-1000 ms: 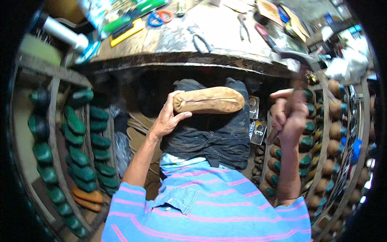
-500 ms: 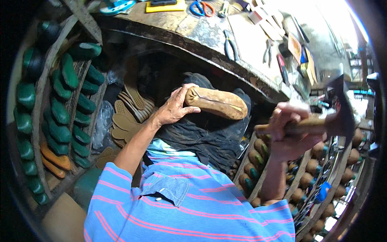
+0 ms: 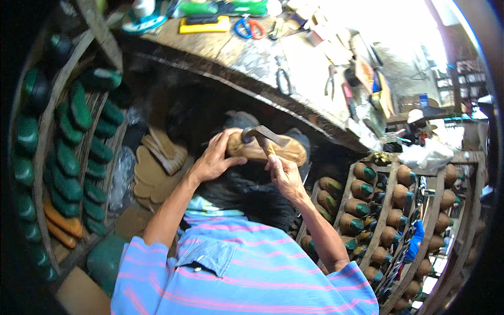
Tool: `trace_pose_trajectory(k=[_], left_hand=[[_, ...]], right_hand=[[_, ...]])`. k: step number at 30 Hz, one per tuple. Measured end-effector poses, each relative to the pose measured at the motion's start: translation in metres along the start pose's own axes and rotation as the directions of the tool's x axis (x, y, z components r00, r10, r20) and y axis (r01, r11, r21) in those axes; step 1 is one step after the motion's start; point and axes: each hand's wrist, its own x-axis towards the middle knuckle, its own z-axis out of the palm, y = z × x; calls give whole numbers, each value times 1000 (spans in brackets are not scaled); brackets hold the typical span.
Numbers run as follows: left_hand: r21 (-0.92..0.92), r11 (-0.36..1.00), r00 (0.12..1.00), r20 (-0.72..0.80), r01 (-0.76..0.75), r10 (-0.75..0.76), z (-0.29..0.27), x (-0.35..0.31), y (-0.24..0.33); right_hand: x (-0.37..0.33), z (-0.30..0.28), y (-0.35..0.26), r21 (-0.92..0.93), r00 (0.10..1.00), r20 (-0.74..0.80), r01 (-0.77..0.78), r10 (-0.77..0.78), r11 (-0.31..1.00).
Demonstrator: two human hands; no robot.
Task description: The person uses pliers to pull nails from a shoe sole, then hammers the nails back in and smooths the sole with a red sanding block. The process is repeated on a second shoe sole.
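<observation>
A tan leather shoe upper on a last (image 3: pixel 296 152) lies sole side up across my lap, on dark cloth. My left hand (image 3: pixel 212 157) grips its left end, the thumb along the near side and the fingers over the far side. In my closed right hand (image 3: pixel 286 179) is a shoemaker's hammer (image 3: pixel 269 138) with a short wooden handle. The dark, curved hammer head is over the left and middle part of the shoe, close to my left fingers. Whether the head touches the leather I cannot tell.
A workbench (image 3: pixel 247 58) ahead holds pliers (image 3: pixel 283 76), scissors (image 3: pixel 249 28) and a yellow block (image 3: pixel 205 24). Racks of green shoe lasts (image 3: pixel 67 157) stand at left, beside stacked tan soles (image 3: pixel 149 173). Another rack (image 3: pixel 391 210) with brown lasted shoes is at right.
My right hand has swung the hammer from raised at the right down and left over the shoe. My left hand keeps its grip. The whole view has shifted slightly.
</observation>
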Motion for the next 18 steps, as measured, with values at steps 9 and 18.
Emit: trace_pose_trajectory(k=[9,18], left_hand=[[95,995,994,-103,-34,44,7,-47,15],[177,983,997,-47,-53,62,3,-19,26]], right_hand=[[-24,-68,77,307,866,-454,-67,208,949],[-72,-64,313,456,627,-324,-553,709,697]])
